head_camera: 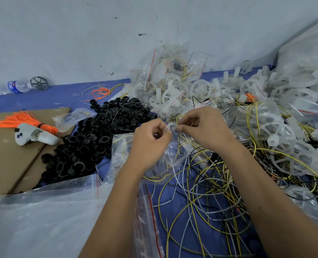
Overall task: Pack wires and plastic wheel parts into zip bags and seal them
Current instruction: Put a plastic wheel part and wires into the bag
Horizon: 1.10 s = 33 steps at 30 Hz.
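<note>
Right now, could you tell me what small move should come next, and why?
Probably run both pinches along the zip bag mouth to seal it: the left hand and right hand already pinch its top edge, with yellow wire inside.

Both hands (150, 138) (201, 125) pinch a zip bag (170, 151) over wires (206, 185).
</note>
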Available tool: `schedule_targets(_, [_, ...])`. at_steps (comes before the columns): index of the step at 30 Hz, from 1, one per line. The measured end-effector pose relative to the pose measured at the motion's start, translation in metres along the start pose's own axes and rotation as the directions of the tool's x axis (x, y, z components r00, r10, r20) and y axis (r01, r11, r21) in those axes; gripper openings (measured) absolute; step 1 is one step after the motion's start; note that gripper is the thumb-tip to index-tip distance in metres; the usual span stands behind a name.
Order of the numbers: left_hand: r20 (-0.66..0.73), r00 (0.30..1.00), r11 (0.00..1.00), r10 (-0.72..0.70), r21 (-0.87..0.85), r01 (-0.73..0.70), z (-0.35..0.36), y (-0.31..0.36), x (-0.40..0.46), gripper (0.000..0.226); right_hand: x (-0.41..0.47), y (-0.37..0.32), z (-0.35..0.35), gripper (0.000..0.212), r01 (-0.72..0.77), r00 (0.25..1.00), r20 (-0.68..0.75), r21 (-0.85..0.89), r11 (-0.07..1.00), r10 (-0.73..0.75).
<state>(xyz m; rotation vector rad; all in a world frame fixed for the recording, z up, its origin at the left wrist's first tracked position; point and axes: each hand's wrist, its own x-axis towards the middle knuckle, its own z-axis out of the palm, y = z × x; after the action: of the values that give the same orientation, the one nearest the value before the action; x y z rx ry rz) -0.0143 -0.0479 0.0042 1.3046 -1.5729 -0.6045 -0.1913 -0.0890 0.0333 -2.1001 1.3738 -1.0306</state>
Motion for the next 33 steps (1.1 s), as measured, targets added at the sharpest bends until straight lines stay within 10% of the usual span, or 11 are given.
schedule_targets(8, [-0.204, 0.975, 0.995, 0.084, -0.037, -0.094, 0.02, 0.011, -0.001, 0.024, -0.009, -0.018, 0.017, 0.038, 0.094, 0.948, 0.313, -0.116, 0.989, -0.053])
schedule_targets(13, [-0.152, 0.961, 0.966, 0.23, -0.085, -0.245, 0.029, 0.026, -0.007, 0.016, -0.026, -0.018, 0.034, 0.062, -0.012, 0.94, 0.339, 0.165, 0.986, -0.045])
schedule_targets(19, [-0.221, 0.964, 0.983, 0.151, -0.066, -0.169, 0.028, 0.016, -0.005, 0.024, -0.027, -0.024, 0.032, 0.05, 0.107, 0.899, 0.396, 0.211, 0.972, -0.185])
schedule_targets(22, [-0.177, 0.983, 0.999, 0.037, -0.005, -0.039, 0.03, 0.004, -0.002, 0.027, -0.017, -0.017, 0.008, 0.032, -0.02, 0.87, 0.492, 0.066, 0.998, -0.015])
schedule_targets(28, [0.222, 0.965, 0.904, -0.142, 0.427, 0.035, 0.034, -0.012, -0.006, 0.027, -0.004, 0.013, -0.039, 0.01, -0.187, 0.962, 0.178, -0.125, 0.974, 0.208])
schedule_targets(33, [0.185, 0.982, 0.961, -0.03, 0.277, -0.023, 0.041, 0.003, -0.01, 0.037, -0.002, 0.024, -0.048, 0.012, -0.18, 0.969, 0.093, -0.377, 0.909, 0.231])
